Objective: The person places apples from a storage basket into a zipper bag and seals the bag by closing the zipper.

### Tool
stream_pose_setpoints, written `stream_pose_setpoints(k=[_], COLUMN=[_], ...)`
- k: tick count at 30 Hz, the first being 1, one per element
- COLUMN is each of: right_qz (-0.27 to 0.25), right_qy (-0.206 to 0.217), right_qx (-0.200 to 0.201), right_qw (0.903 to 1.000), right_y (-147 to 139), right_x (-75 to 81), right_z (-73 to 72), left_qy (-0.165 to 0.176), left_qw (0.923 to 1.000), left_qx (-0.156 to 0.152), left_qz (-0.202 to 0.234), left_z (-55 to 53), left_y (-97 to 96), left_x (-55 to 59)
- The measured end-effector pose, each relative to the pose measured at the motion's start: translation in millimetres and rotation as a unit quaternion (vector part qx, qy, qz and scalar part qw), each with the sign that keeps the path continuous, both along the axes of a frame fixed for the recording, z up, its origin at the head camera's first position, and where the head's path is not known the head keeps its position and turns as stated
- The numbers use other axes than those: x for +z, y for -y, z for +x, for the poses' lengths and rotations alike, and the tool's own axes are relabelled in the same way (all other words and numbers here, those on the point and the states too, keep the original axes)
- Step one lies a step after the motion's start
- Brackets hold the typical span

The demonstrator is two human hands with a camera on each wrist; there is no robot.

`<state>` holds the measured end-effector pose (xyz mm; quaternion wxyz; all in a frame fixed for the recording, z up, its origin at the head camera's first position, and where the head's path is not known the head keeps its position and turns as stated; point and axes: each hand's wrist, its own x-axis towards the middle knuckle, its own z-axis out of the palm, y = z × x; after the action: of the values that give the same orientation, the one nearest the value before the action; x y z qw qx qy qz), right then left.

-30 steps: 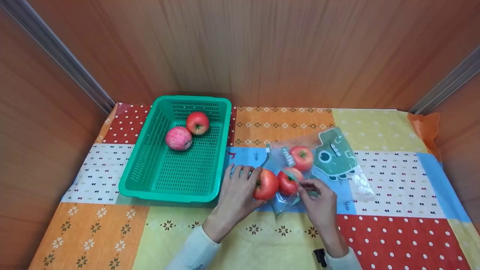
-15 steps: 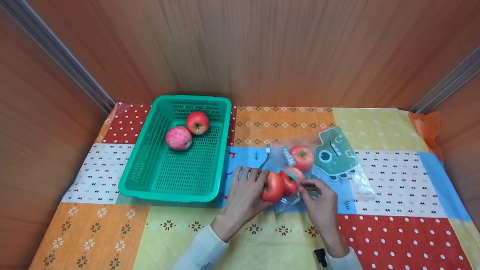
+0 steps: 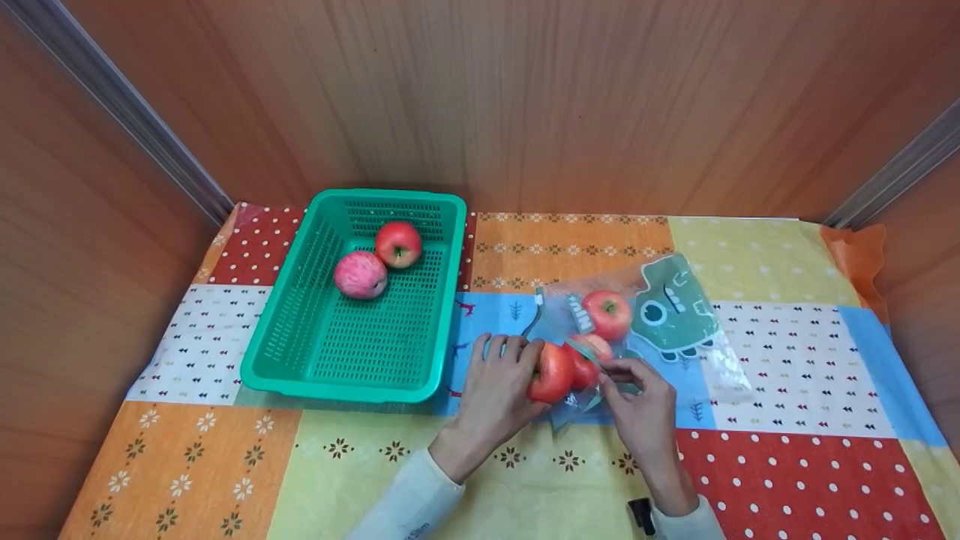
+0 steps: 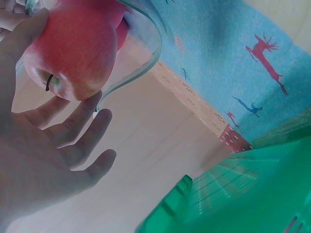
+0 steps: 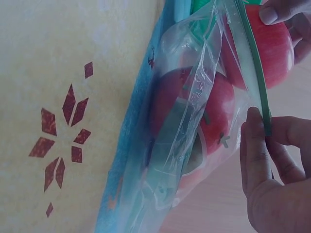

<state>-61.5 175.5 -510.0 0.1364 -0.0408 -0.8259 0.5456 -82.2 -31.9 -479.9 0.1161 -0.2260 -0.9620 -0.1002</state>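
Note:
In the head view my left hand (image 3: 499, 394) grips a red apple (image 3: 553, 373) at the mouth of a clear zip bag (image 3: 720, 367) printed with a green dinosaur. The left wrist view shows the stem of this apple (image 4: 70, 53) facing the palm, thumb on one side and fingertips on the other. My right hand (image 3: 641, 397) pinches the bag's rim; its green zip strip (image 5: 255, 68) stands out in the right wrist view. Inside the bag an apple (image 3: 607, 315) lies farther back, with more red fruit (image 3: 592, 346) near the mouth, partly hidden by the strip.
A green plastic basket (image 3: 259, 375) stands to the left, close to my left hand. Two apples, one red (image 3: 398, 244) and one pink-striped (image 3: 361, 275), lie in it. Patchwork cloth (image 3: 802, 367) covers the table, and wooden panels (image 3: 577, 105) enclose the back and sides.
My left hand has moved right with the apple, which now overlaps the bag's mouth and the fruit there. My right hand has stayed nearly still on the rim.

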Motion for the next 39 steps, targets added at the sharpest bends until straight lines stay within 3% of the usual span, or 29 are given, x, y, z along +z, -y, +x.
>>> stream_pose_setpoints(k=[13,23,34,39], right_qz=[-0.007,-0.01,-0.014,-0.016], right_qy=[0.011,0.006,0.019,0.024], right_qx=[0.009,0.005,0.009,0.007], right_qw=[0.9999,0.9999,0.9997,0.9996], right_y=[-0.3,1.5,1.3,1.4], right_x=[2.0,1.4,3.3,3.6], right_z=[0.6,-2.2,-0.3,0.8], left_qy=[0.016,-0.019,0.014,-0.004], left_qw=[0.9998,0.9998,0.9998,0.9997], left_qx=[-0.004,-0.007,-0.003,-0.004], left_qz=[0.006,0.001,-0.01,-0.025], left_z=[-2.5,-4.4,-5.8,-7.0], left_y=[-3.8,-6.3,-10.1,-13.0], left_x=[-1.0,-4.1,-11.7,-13.1])
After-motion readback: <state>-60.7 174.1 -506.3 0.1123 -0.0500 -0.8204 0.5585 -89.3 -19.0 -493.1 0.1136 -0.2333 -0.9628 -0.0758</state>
